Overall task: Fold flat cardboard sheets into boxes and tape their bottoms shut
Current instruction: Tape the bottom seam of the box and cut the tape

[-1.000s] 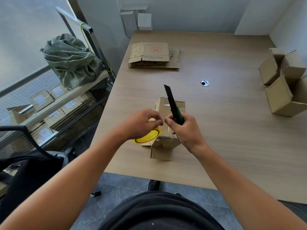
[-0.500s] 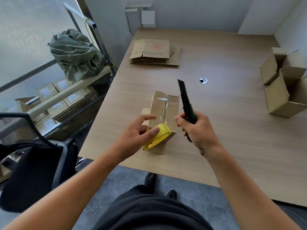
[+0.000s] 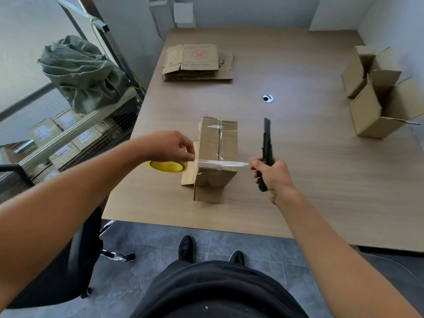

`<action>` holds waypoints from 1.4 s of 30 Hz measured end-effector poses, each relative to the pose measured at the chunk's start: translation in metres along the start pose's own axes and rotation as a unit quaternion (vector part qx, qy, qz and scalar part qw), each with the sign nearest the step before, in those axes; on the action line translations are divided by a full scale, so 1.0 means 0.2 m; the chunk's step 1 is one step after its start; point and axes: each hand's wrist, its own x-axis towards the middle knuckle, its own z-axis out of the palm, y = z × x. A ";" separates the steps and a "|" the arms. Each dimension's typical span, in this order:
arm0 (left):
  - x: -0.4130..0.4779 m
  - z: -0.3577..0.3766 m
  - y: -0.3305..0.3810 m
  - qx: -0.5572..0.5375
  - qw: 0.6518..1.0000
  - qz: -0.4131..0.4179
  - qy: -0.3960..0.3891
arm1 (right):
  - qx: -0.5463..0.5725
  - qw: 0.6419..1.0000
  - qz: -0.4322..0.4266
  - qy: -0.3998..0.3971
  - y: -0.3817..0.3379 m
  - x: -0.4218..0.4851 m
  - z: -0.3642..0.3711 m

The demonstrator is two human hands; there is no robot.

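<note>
A small brown cardboard box (image 3: 218, 143) stands upside down near the table's front edge, a clear tape strip running along its bottom seam. My left hand (image 3: 171, 145) grips a yellow-cored tape roll (image 3: 167, 166) just left of the box. A strip of clear tape (image 3: 223, 163) stretches from the roll across the box's near edge to my right hand (image 3: 273, 174), whose fingertips pinch its free end. That same hand holds a green and black utility knife (image 3: 266, 148), blade pointing up and away. A stack of flat cardboard sheets (image 3: 197, 63) lies at the far middle of the table.
Two folded open boxes (image 3: 376, 92) sit at the table's right side. A round cable hole (image 3: 267, 98) lies behind the knife. A black chair (image 3: 75, 260) stands at the lower left, beside a wire shelf with boxes (image 3: 68, 136) and a green sack (image 3: 85, 72).
My left hand swung the roll to the box's left side. My right hand moved right, drawing tape across the box's near edge. The camera rose higher.
</note>
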 end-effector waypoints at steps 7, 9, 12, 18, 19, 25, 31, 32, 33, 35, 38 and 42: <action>0.24 0.14 -0.21 -0.049 0.998 -0.027 -0.019 | -0.017 0.997 0.072 0.036 0.14 0.15 0.15; 0.28 0.20 -0.24 -0.077 0.997 -0.025 -0.019 | 0.014 0.994 0.098 0.039 0.17 0.19 0.16; 0.32 0.26 -0.28 -0.128 0.991 -0.003 -0.026 | 0.125 0.975 0.183 0.030 0.21 0.22 0.18; 0.34 0.34 -0.37 -0.196 0.980 -0.002 -0.015 | 0.045 0.970 0.231 0.060 0.19 0.18 0.26; 0.34 0.34 -0.37 -0.203 0.979 -0.001 -0.013 | -0.032 0.979 0.181 0.087 0.16 0.16 0.26; 0.34 0.36 -0.38 -0.209 0.978 0.018 0.004 | -0.434 0.897 -0.082 0.004 -0.15 -0.05 0.48; 0.34 0.36 -0.43 -0.204 0.978 0.025 0.021 | -0.544 0.834 -0.061 -0.065 -0.03 -0.19 0.75; 0.33 0.37 -0.45 -0.208 0.978 0.024 0.023 | -0.549 0.832 -0.060 -0.060 -0.01 -0.19 0.78; 0.32 0.38 -0.48 -0.209 0.977 0.023 0.024 | -0.548 0.833 -0.052 -0.060 -0.01 -0.20 0.80; 0.29 0.38 -0.56 -0.226 0.974 0.022 0.020 | -0.546 0.835 -0.042 -0.063 -0.01 -0.20 0.86; 0.24 0.35 -0.70 -0.347 0.937 0.043 -0.017 | -0.547 0.834 -0.047 -0.055 -0.02 -0.20 0.91; 0.20 0.30 -0.78 -0.358 0.930 0.066 -0.042 | -0.562 0.823 -0.030 -0.071 -0.03 -0.22 0.94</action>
